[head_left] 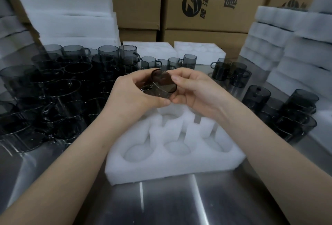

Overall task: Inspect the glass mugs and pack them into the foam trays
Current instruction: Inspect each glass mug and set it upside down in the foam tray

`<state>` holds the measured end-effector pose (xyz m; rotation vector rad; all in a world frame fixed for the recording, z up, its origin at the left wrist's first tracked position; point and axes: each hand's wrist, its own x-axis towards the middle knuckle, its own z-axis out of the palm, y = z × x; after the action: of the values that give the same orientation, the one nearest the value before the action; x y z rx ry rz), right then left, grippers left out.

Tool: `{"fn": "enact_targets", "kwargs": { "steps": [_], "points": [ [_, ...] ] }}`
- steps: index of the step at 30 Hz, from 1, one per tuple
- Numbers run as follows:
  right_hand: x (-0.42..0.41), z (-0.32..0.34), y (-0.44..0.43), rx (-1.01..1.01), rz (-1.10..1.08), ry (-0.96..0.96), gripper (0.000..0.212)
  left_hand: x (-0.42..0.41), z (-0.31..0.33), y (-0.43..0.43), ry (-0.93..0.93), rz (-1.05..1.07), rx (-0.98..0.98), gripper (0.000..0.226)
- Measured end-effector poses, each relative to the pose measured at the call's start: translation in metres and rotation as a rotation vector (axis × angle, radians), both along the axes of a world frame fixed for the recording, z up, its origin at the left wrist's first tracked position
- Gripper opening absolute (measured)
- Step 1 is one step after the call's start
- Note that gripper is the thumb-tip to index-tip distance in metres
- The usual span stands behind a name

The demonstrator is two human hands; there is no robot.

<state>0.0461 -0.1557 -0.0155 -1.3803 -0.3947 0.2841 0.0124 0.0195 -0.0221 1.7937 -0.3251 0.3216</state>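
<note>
While both hands are up over the desk (179,205), a smoky glass mug (159,86) sits between them, clear of everything below. The left hand (136,95) curls round it from 9 o'clock, with what looks like the handle tucked under its fingers; the right hand (194,91) pinches the rim from 3 o'clock, thumb on top. The mug lies on its side, long axis running roughly from 8 o'clock to 2 o'clock, with one round end turned up toward the person's face. I can't say whether that end is the base or the mouth.

Straight down at 6 o'clock from the mug lies the foam tray (179,166), and the near row of pockets (177,150) looks unfilled. The far row is partly hidden under the hands. I'd judge this to be the inspection step. To pack it, the mug would need tipping upright before it goes down, and neither hand is plainly nearer the tray. More mugs (53,90) crowd the desk at 9 o'clock.
</note>
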Motion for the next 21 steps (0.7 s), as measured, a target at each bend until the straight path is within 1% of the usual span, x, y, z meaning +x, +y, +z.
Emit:
{"fn": "enact_targets", "kwargs": {
  "steps": [4,5,8,9,11,13,14,15,17,18,21],
  "points": [
    [-0.003,-0.001,-0.001,0.015,0.069,-0.003,0.038,0.001,-0.001,0.002,0.010,0.003,-0.025,0.060],
    [-0.004,-0.001,-0.001,0.002,0.067,-0.019,0.040,0.001,-0.002,0.003,0.010,-0.005,-0.022,0.057],
    [-0.007,-0.001,0.005,-0.106,-0.010,-0.100,0.043,0.000,-0.002,0.002,0.004,-0.044,0.043,0.047],
    [-0.008,-0.002,0.008,-0.155,-0.054,-0.131,0.046,-0.001,-0.001,0.001,-0.003,-0.043,0.080,0.047],
    [-0.008,-0.002,0.014,-0.258,-0.157,-0.193,0.052,-0.002,0.000,-0.002,-0.022,0.006,0.155,0.061],
    [-0.008,-0.002,0.019,-0.344,-0.254,-0.231,0.051,-0.003,0.000,-0.004,-0.052,0.066,0.225,0.076],
    [-0.008,-0.002,0.020,-0.369,-0.293,-0.243,0.049,-0.004,-0.001,-0.004,-0.073,0.076,0.258,0.077],
    [-0.008,-0.003,0.022,-0.381,-0.329,-0.251,0.047,-0.003,-0.002,-0.005,-0.094,0.078,0.285,0.073],
    [-0.007,-0.003,0.021,-0.370,-0.390,-0.252,0.039,-0.003,-0.002,-0.005,-0.107,0.062,0.310,0.063],
    [-0.006,-0.003,0.020,-0.336,-0.398,-0.237,0.036,-0.002,-0.002,-0.005,-0.098,0.048,0.289,0.061],
    [-0.007,-0.001,0.017,-0.125,-0.325,-0.149,0.031,-0.002,-0.003,-0.005,-0.075,0.044,0.138,0.056]
  ]
}}
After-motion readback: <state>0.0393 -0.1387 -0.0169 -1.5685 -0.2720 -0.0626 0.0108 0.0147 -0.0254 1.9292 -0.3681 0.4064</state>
